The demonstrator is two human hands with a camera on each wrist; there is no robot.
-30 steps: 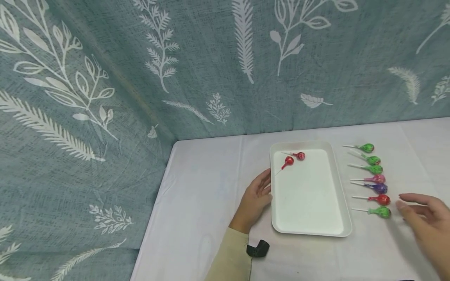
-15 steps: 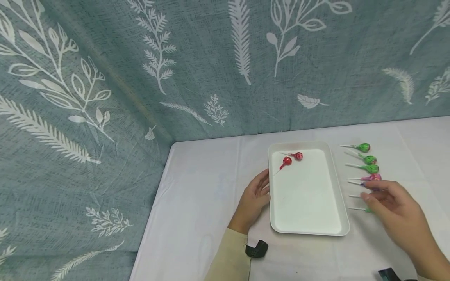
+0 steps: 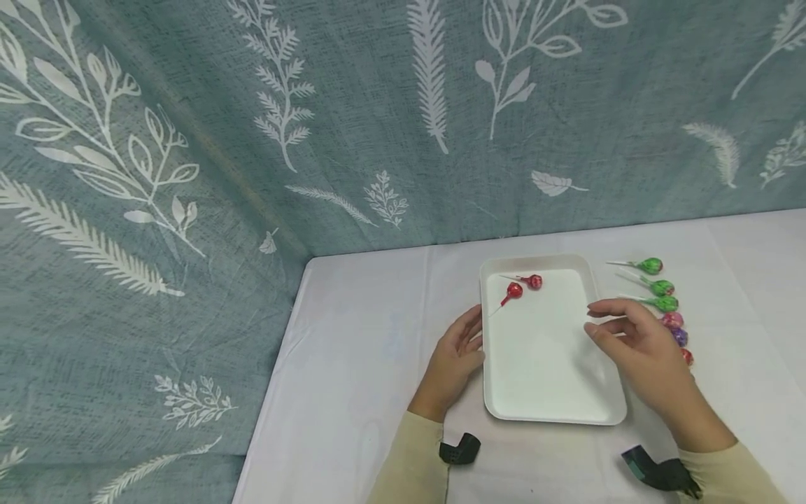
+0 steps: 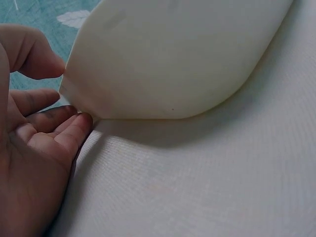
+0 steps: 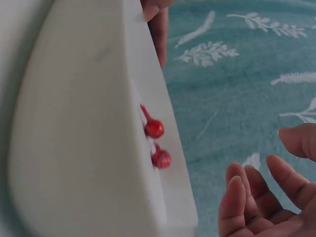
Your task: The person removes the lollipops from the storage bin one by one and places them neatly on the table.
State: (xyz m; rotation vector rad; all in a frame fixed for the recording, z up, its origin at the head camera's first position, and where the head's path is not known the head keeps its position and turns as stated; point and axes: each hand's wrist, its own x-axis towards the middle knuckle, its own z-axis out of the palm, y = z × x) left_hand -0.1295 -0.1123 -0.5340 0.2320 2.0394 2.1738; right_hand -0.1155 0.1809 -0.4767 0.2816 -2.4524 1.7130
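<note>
A white rectangular tray [image 3: 548, 371] holds two red-wrapped lollipops, one a plain red lollipop [image 3: 514, 290], the other a patterned red lollipop [image 3: 534, 281], near its far left corner. My left hand [image 3: 452, 364] touches the tray's left side from outside, thumb and fingertips against the wall; the left wrist view shows these fingers [image 4: 74, 131] at the tray's lower edge. Over the tray's right rim hovers my right hand [image 3: 648, 357], thumb and index finger apart. In the right wrist view nothing lies between the right hand's fingers [image 5: 289, 180].
Right of the tray lies a column of lollipops: several green ones, such as the farthest green lollipop [image 3: 651, 265], then a pink lollipop [image 3: 672, 320], a purple lollipop [image 3: 680, 337] and a red lollipop [image 3: 688, 357], partly behind the right hand. A leaf-patterned curtain [image 3: 378, 126] borders the white table [image 3: 352, 364].
My right hand has moved left from beyond the lollipop column, across it, to above the tray's right rim. The left hand stays at the tray, and the two lollipops inside have not moved.
</note>
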